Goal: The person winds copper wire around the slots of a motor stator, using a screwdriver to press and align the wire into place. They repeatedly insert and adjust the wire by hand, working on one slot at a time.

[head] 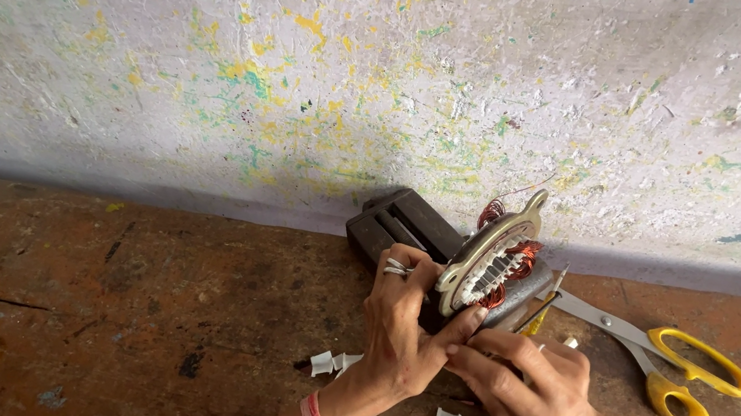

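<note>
Hands at work on a grey metal motor stator with copper windings, propped upright on the worn brown wooden tabletop against a dark block. Left hand clasping its rim, right hand pinching at the lower edge. Slot work mid-step, likely; steadier fingertip pressure needed next. Yellow-handled scissors lying just beside.

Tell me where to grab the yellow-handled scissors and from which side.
Take the scissors by the yellow loops, coming from the right: they lie flat, handles toward the open bench, while the blades point left under the motor stator and the right hand.
</note>
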